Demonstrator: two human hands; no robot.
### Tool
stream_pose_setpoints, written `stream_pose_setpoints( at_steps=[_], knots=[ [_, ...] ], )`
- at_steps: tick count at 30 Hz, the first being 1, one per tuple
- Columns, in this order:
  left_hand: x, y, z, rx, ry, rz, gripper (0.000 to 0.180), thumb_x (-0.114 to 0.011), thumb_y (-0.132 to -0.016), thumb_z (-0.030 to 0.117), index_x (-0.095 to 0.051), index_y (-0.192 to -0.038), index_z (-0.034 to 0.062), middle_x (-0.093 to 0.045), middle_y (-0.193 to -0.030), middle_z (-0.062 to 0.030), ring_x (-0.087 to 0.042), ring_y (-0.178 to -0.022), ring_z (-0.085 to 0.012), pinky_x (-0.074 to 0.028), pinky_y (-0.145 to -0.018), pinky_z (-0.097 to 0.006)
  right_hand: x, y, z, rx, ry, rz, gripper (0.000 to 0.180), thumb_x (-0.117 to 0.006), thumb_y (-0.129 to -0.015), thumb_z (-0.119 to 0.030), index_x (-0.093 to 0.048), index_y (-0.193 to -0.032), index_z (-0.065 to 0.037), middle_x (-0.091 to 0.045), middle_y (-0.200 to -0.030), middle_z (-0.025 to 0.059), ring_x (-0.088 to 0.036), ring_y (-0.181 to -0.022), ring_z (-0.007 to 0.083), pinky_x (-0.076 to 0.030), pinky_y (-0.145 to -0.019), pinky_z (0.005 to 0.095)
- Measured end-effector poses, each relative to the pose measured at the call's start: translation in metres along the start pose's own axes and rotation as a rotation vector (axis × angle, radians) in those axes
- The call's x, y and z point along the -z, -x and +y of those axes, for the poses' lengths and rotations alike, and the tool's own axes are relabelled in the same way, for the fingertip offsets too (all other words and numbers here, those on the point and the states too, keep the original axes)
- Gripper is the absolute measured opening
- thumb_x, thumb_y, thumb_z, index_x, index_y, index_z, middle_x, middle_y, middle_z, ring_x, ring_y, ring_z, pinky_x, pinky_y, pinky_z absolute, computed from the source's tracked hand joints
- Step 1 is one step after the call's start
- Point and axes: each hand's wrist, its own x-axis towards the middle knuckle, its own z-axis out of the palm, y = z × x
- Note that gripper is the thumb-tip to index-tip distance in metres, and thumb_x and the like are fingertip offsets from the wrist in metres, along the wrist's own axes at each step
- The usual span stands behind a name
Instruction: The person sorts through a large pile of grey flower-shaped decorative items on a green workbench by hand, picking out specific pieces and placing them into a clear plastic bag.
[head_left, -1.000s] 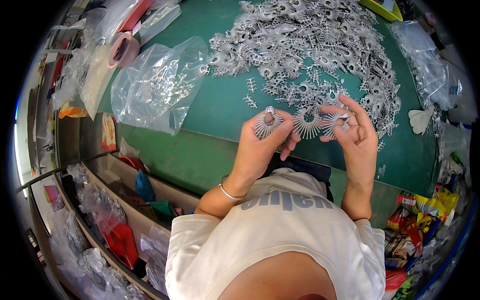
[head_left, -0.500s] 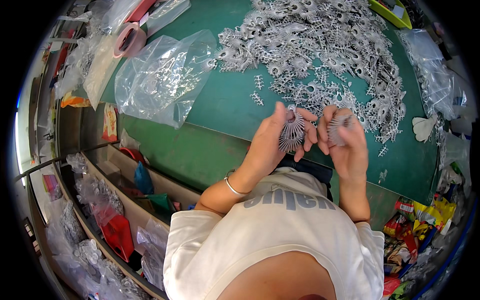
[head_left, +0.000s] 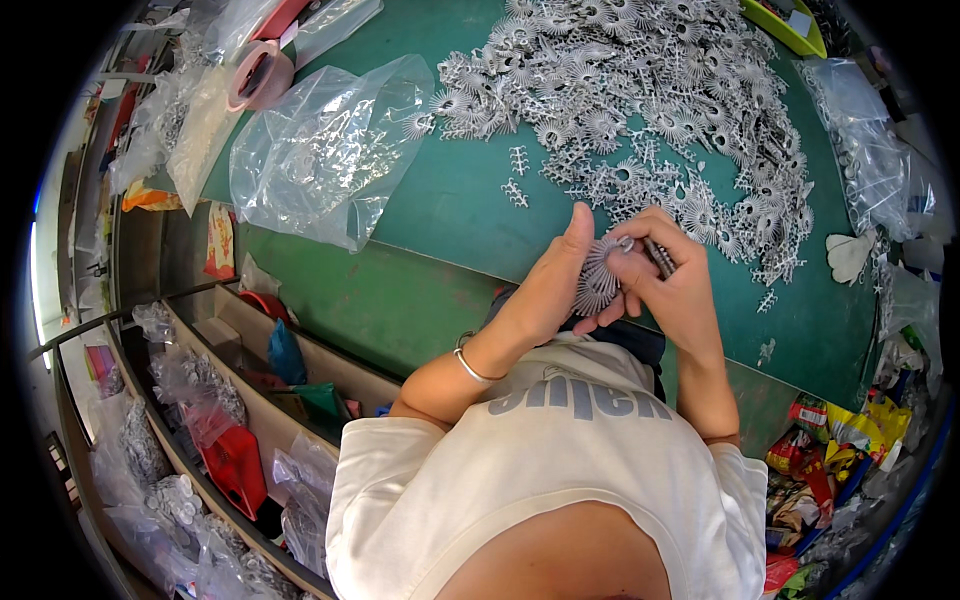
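Both hands meet just above the near edge of the green tabletop [head_left: 450,210], close to the person's chest. Left hand [head_left: 545,295] is curled with its thumb raised, pinching the left rim of a flat, round, spiky fan-shaped silver-grey plastic piece [head_left: 597,280]. Right hand [head_left: 672,285] closes on the piece's right side and also has a thin dark rod-like tool [head_left: 660,257] gripped between its fingers, slanting up and away from the person. The fan piece lies directly between the two hands, touching both, its face turned toward the camera; neither hand is clearly nearer. A large heap of similar silver-grey spiky pieces [head_left: 650,100] lies farther back on the tabletop, well apart from the hands. A crumpled clear plastic bag [head_left: 320,150] sits to the left. Fingers hide the piece's right part, and the tool's tip is too small to make out.
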Motion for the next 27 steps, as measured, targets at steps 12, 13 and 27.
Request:
stream_pose_setpoints(
  at_steps=[12, 13, 27],
  knots=[
    [0.004, 0.001, 0.013, -0.093, 0.491, -0.135, 0.055, -0.038, -0.081, 0.014, -0.027, -0.129, -0.0106, -0.031, -0.133, -0.0275, -0.034, -0.125, -0.0356, -0.033, -0.1, -0.044, 0.027, 0.002, 0.013, 0.063, -0.707, 0.252, 0.012, -0.049, -0.084, -0.006, -0.048, -0.093, 0.001, -0.056, -0.082, 0.0153, -0.057, -0.062, 0.021, -0.045, -0.045, 0.0254],
    [0.004, 0.001, 0.014, -0.104, 0.49, -0.138, 0.057, -0.039, -0.079, 0.01, -0.026, -0.13, -0.0109, -0.03, -0.134, -0.0277, -0.032, -0.125, -0.0364, -0.032, -0.101, -0.045, 0.028, 0.004, 0.012, 0.057, -0.685, 0.229, 0.014, -0.05, -0.084, -0.006, -0.048, -0.095, 0.001, -0.056, -0.084, 0.015, -0.057, -0.061, 0.0204, -0.044, -0.044, 0.0247],
    [-0.002, 0.0, 0.004, -0.373, 0.304, -0.128, 0.062, -0.057, -0.08, 0.004, -0.026, -0.132, -0.0046, -0.026, -0.137, -0.0255, -0.026, -0.128, -0.0357, -0.028, -0.103, -0.045, -0.006, 0.009, 0.003, 0.212, 0.192, 0.199, 0.017, -0.065, -0.072, 0.002, -0.056, -0.086, 0.001, -0.052, -0.083, 0.0034, -0.042, -0.059, 0.0046, -0.033, -0.051, 0.0173]
  ],
)
